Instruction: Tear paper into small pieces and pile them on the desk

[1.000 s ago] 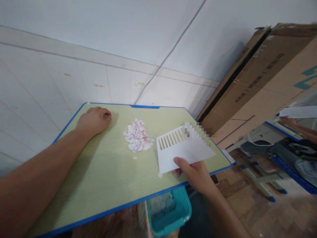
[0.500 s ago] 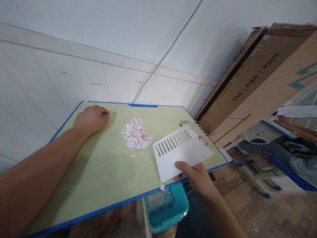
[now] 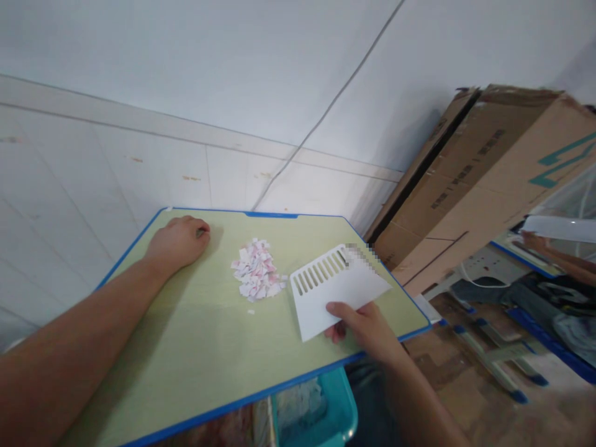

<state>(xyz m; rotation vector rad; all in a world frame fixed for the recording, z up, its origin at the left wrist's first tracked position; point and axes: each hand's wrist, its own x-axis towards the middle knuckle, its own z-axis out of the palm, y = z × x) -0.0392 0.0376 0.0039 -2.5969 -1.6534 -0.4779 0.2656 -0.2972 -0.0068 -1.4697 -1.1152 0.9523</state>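
Note:
My right hand (image 3: pixel 361 326) grips the near edge of a white slotted sheet (image 3: pixel 321 304), thumb on top and fingers curled beneath. A row of long slots runs along its far side, and its far right part is blurred out. Just left of the sheet is a heap of torn paper scraps (image 3: pixel 258 271), white with pinkish marks. One small scrap (image 3: pixel 251 311) lies apart, nearer to me. My left hand (image 3: pixel 180 242) rests closed at the desk's far left, away from the heap. Its fingers are curled in, and whatever they may hold is hidden.
The light-green desk (image 3: pixel 195 347) has a blue rim and stands near a white wall. A teal bin (image 3: pixel 342 403) with pale contents is below the front edge. Tall cardboard boxes (image 3: pixel 465 180) lean at the right. Another person's arm (image 3: pixel 559 254) shows at far right.
The small scrap at the front edge by the sheet's near corner is gone from there. My view has tilted upward slightly. Both hands keep nearly the same places on the desk.

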